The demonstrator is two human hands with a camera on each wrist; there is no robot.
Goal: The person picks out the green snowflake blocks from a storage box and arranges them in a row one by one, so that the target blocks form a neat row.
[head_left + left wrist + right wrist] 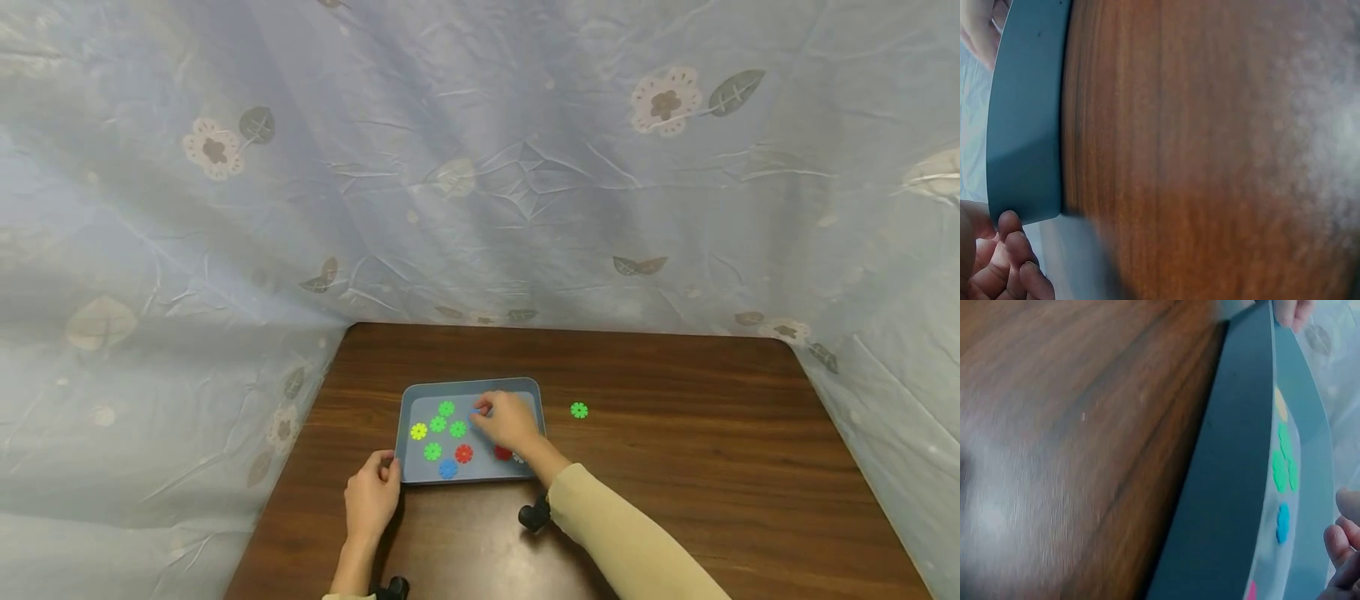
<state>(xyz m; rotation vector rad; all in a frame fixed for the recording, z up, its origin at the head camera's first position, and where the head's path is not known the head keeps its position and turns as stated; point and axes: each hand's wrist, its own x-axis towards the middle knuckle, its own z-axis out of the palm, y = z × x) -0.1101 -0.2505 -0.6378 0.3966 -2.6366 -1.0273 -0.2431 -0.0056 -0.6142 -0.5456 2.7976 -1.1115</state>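
Note:
A shallow blue-grey tray (pixel 472 388) lies on the table, with green, yellow, red and blue notched plastic discs in it. My left hand (pixel 372 496) pinches the tray's near left corner between thumb and curled fingers. In the left wrist view its fingertips (pixel 1010 224) press against the outer wall there. Over the middle of the tray hovers my right hand (pixel 508 419), fingers bent and thumb apart from them. A blue disc (pixel 1282 523) lies on the tray floor just below those fingertips. Part of a red disc (pixel 502 452) shows beneath the right wrist.
One green disc (pixel 579 410) lies on the brown wooden table (pixel 712 467), to the right of the tray. A flower-patterned curtain (pixel 480 167) hangs behind the table and along its sides. Dark wrist camera mounts (pixel 534 514) sit under the wrists.

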